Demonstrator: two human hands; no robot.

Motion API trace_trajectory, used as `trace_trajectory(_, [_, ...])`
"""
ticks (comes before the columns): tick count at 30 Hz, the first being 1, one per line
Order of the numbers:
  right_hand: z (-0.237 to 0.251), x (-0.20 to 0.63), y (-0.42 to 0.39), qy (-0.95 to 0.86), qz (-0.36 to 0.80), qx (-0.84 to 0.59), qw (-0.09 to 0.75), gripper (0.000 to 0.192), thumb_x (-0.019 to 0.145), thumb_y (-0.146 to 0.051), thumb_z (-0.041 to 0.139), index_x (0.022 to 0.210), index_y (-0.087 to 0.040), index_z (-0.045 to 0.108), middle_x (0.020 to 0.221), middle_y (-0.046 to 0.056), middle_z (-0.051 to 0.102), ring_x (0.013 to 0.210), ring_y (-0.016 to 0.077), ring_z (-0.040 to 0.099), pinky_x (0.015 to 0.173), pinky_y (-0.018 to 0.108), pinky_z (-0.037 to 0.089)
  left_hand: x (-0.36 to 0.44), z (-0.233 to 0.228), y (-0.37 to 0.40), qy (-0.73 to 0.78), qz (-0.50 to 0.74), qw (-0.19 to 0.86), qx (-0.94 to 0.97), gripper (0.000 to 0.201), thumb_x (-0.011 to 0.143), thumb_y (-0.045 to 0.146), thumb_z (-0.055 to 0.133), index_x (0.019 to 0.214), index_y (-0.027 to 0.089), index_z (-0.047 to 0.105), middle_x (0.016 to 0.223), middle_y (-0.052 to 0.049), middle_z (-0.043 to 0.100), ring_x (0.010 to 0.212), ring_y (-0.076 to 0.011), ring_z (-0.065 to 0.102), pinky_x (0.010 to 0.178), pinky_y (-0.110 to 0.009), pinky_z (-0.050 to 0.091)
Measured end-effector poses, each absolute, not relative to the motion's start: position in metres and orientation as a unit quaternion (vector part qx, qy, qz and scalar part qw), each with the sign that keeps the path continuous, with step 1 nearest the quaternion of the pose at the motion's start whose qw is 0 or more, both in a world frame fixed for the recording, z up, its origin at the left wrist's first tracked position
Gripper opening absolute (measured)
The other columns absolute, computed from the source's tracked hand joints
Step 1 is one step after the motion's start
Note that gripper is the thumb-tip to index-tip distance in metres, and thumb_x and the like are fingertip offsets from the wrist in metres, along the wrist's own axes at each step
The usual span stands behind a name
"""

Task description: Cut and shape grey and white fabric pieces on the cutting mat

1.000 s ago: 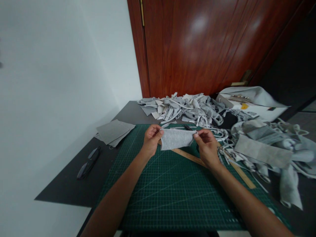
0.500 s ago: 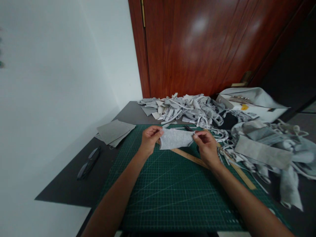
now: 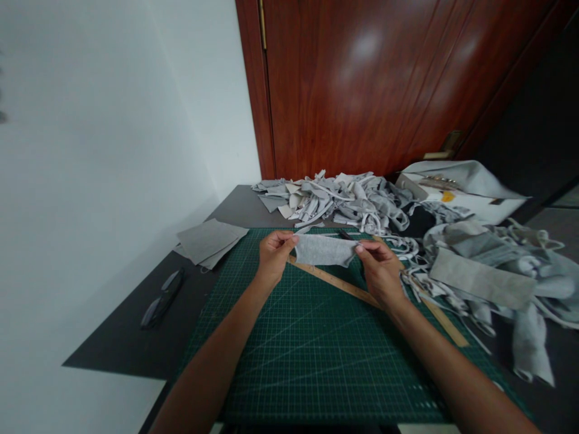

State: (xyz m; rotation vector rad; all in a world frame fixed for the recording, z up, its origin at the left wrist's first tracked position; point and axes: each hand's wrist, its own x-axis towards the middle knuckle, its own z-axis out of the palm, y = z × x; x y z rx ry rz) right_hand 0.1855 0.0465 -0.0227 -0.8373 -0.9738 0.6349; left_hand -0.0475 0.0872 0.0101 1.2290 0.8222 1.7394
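A small grey piece of fabric (image 3: 324, 250) is stretched between my two hands above the green cutting mat (image 3: 307, 355). My left hand (image 3: 275, 258) pinches its upper left corner between thumb and fingers. At the upper right corner, my right hand (image 3: 380, 270) grips it the same way. The lower edge of the cloth hangs free and curls a little at the right. Beneath it a wooden ruler (image 3: 337, 282) lies slantwise on the mat, partly hidden by my right hand.
Eyeglasses (image 3: 163, 298) and a stack of grey fabric pieces (image 3: 210, 238) lie on the left. Fabric scraps (image 3: 330, 196) are heaped at the back. On the right are more grey cloth pieces (image 3: 484, 278), a second wooden strip (image 3: 446, 322) and a white box (image 3: 470, 202).
The fabric's lower edge has risen, so the cloth looks shorter and more of the ruler shows beneath it. Both hands stay almost where they were, still pinching the corners.
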Motion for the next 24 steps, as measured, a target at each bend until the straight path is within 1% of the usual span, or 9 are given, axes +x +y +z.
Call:
trace_trajectory(4, [-0.0224, 0.1851, 0.0463, -0.444, 0.289, -0.386, 0.756, 0.026, 0.072, -0.044, 0.091, 0.080, -0.026, 0.075, 0.084, 0.001, 0.075, 0.077, 0.0199, 0.070, 0.076, 0.038, 0.057, -0.0473, 0.0094, 0.0870, 0.324, 0.687, 0.402, 0.511, 0.031, 0.063, 0.039, 0.092, 0.069, 0.018, 0.070, 0.081, -0.003, 0.072, 0.075, -0.0148, 0.066, 0.074, -0.028, 0.053])
trace_trajectory(7, [-0.0211, 0.1855, 0.0447, -0.445, 0.294, -0.388, 0.752, 0.024, 0.072, -0.042, 0.092, 0.081, -0.026, 0.076, 0.083, 0.001, 0.075, 0.078, 0.0189, 0.069, 0.077, 0.036, 0.056, -0.0479, 0.0080, 0.0881, 0.323, 0.687, 0.385, 0.525, 0.029, 0.066, 0.039, 0.090, 0.070, 0.018, 0.070, 0.081, -0.003, 0.072, 0.077, -0.0155, 0.066, 0.074, -0.028, 0.053])
trace_trajectory(10, [-0.0212, 0.1869, 0.0443, -0.446, 0.302, -0.388, 0.748, 0.024, 0.072, -0.042, 0.093, 0.082, -0.027, 0.077, 0.084, 0.000, 0.075, 0.080, 0.0186, 0.068, 0.079, 0.035, 0.055, -0.0486, 0.0066, 0.0895, 0.322, 0.687, 0.378, 0.530, 0.029, 0.065, 0.038, 0.090, 0.070, 0.019, 0.069, 0.081, -0.003, 0.073, 0.076, -0.0156, 0.067, 0.074, -0.028, 0.053])
trace_trajectory(16, [-0.0239, 0.1879, 0.0472, -0.429, 0.313, -0.386, 0.754, 0.027, 0.069, -0.044, 0.095, 0.082, -0.027, 0.080, 0.085, 0.001, 0.077, 0.080, 0.0193, 0.069, 0.080, 0.036, 0.056, -0.0516, 0.0101, 0.0885, 0.309, 0.677, 0.405, 0.531, 0.028, 0.058, 0.032, 0.094, 0.065, 0.018, 0.070, 0.078, -0.003, 0.073, 0.072, -0.0146, 0.067, 0.071, -0.028, 0.055])
trace_trajectory(20, [-0.0233, 0.1857, 0.0464, -0.417, 0.321, -0.381, 0.761, 0.024, 0.068, -0.041, 0.096, 0.083, -0.028, 0.082, 0.086, 0.001, 0.079, 0.081, 0.0198, 0.070, 0.081, 0.036, 0.057, -0.0528, 0.0123, 0.0868, 0.298, 0.685, 0.415, 0.520, 0.025, 0.057, 0.028, 0.094, 0.064, 0.018, 0.073, 0.080, -0.004, 0.075, 0.075, -0.0164, 0.071, 0.075, -0.031, 0.057])
trace_trajectory(24, [-0.0222, 0.1846, 0.0451, -0.410, 0.325, -0.385, 0.760, 0.021, 0.068, -0.038, 0.096, 0.081, -0.027, 0.083, 0.086, 0.002, 0.079, 0.081, 0.0201, 0.071, 0.081, 0.036, 0.058, -0.0499, 0.0113, 0.0865, 0.282, 0.694, 0.435, 0.500, 0.027, 0.057, 0.028, 0.095, 0.063, 0.018, 0.071, 0.078, -0.003, 0.074, 0.075, -0.0168, 0.072, 0.074, -0.030, 0.056])
